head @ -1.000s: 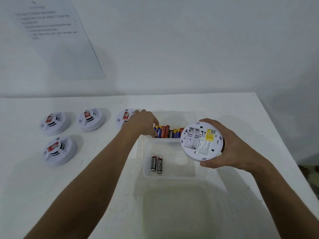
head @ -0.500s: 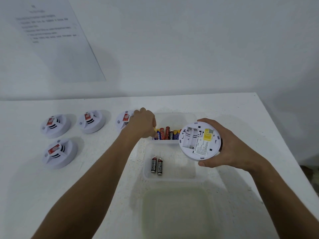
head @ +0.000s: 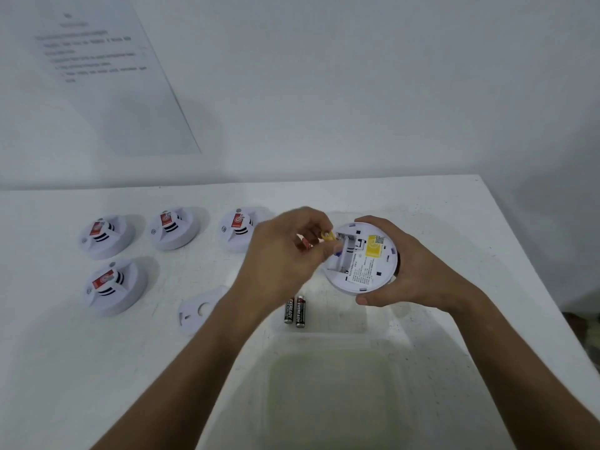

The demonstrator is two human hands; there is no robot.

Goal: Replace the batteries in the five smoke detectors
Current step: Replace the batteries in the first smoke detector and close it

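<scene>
My right hand (head: 409,271) grips a white smoke detector (head: 363,258) turned back side up, its battery bay open toward me. My left hand (head: 285,254) pinches new batteries (head: 326,237), a yellow one and a red one, right at the bay's left edge. Two black used batteries (head: 294,310) lie in the clear tray (head: 373,323) below. Several more detectors stand face up to the left: (head: 105,235), (head: 172,227), (head: 238,227), (head: 113,287). A detached white mounting plate (head: 198,310) lies on the table by my left forearm.
A large clear tub (head: 328,394) sits at the near edge under my arms. A printed sheet (head: 97,69) hangs on the wall at upper left. The white table (head: 454,216) ends at the right, close to my right forearm.
My left hand has lifted batteries out of the far tray and brought them right to the detector's bay. The detector is tilted a little more toward it.
</scene>
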